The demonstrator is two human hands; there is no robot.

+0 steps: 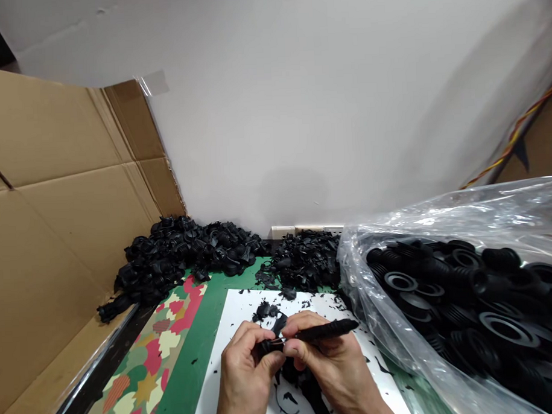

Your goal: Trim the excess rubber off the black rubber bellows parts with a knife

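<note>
My left hand (pixel 245 368) is closed on a small black rubber part (pixel 266 346), mostly hidden by the fingers. My right hand (pixel 338 365) grips a black-handled trimming knife (pixel 328 331), its thin metal end pointing left at the rubber part. Both hands nearly meet over a white sheet (pixel 218 360). Black rubber trimmings (pixel 266 311) lie on the sheet beyond the fingers, and a thin curled strip (pixel 287 409) rests below them, between the wrists.
Ribbed black rubber pieces (pixel 223 245) are heaped at the back left, beside a cardboard wall (pixel 67 190). Another pile of black scraps (pixel 305 260) sits behind the sheet. At right, a clear plastic bag (pixel 364 288) holds several ribbed rubber boots (pixel 469 285). The tabletop (pixel 186 367) is green.
</note>
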